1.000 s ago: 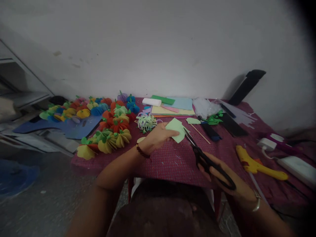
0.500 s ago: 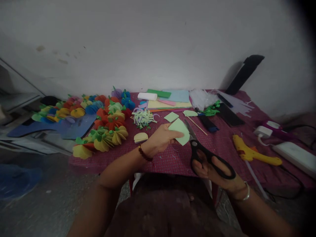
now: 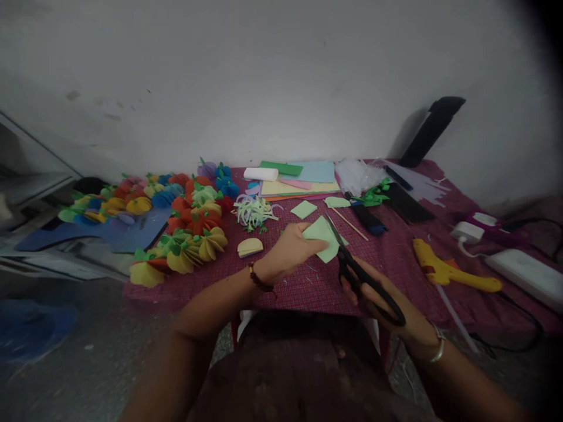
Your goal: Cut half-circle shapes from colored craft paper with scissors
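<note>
Against a pale wall (image 3: 281, 76): your cloth-covered counter (image 3: 290, 296) of papercraft.

Folded-paper ornaments (image 3: 185, 258), many-coloured, green-topped, massed at your left; coloured sheets (image 3: 303, 186), stacked towards the wall; white power strip (image 3: 525, 272) and yellow glue gun (image 3: 426, 261), lying at your right; your right hand (image 3: 398, 293), grip closed round the handles of the black scissors (image 3: 373, 282); your left hand (image 3: 290, 249), grip pinching the light-green paper (image 3: 320, 234), held at the middle of the counter, scissor blades at its right edge, a green sliver showing beyond them; heap of curled shreds (image 3: 253, 212), beyond your left hand; loose green piece (image 3: 303, 209), lying just beyond the held paper; yellow cut pieces (image 3: 250, 246), beside your left wrist; thin wooden stick (image 3: 350, 224), beyond the scissors.
</note>
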Tool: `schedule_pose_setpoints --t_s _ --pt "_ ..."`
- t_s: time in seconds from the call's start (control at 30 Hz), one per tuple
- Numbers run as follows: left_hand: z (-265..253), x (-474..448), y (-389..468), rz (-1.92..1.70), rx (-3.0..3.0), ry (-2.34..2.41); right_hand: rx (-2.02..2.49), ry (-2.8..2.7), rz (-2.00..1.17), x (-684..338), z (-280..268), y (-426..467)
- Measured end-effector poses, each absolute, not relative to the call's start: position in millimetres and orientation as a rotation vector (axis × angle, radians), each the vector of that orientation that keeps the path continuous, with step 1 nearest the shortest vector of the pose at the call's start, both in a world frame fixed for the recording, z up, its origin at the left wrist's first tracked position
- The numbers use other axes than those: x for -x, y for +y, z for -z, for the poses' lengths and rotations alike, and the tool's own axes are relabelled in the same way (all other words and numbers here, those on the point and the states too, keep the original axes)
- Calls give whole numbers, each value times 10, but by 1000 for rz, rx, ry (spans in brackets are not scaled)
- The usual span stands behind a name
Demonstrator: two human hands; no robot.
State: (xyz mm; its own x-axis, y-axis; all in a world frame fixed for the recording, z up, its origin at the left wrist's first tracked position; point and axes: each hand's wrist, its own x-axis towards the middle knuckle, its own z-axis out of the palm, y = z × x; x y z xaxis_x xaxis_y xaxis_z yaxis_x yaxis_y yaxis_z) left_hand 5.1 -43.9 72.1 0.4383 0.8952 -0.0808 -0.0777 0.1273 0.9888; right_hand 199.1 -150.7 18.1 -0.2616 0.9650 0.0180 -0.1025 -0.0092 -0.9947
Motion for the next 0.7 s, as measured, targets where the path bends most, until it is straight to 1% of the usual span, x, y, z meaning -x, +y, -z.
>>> schedule_pose_setpoints --t_s 0.1,0.27,0.53,0.7 --pt "-748 -66 -450 -864 -1216 841 948 -1277 -1450 -1953 -198 -1526" --pt "-752 -146 -475 -998 -1082 747 830 -1195 -1526 -1929 -103 -1500" --pt "-778 -389 -490 -1154 -1019 703 545 -871 -1676 -1787 -38 -1434" --pt "-811 -559 -418 -1127 -1038 644 426 -741 -1692 -1814 -87 -1398"
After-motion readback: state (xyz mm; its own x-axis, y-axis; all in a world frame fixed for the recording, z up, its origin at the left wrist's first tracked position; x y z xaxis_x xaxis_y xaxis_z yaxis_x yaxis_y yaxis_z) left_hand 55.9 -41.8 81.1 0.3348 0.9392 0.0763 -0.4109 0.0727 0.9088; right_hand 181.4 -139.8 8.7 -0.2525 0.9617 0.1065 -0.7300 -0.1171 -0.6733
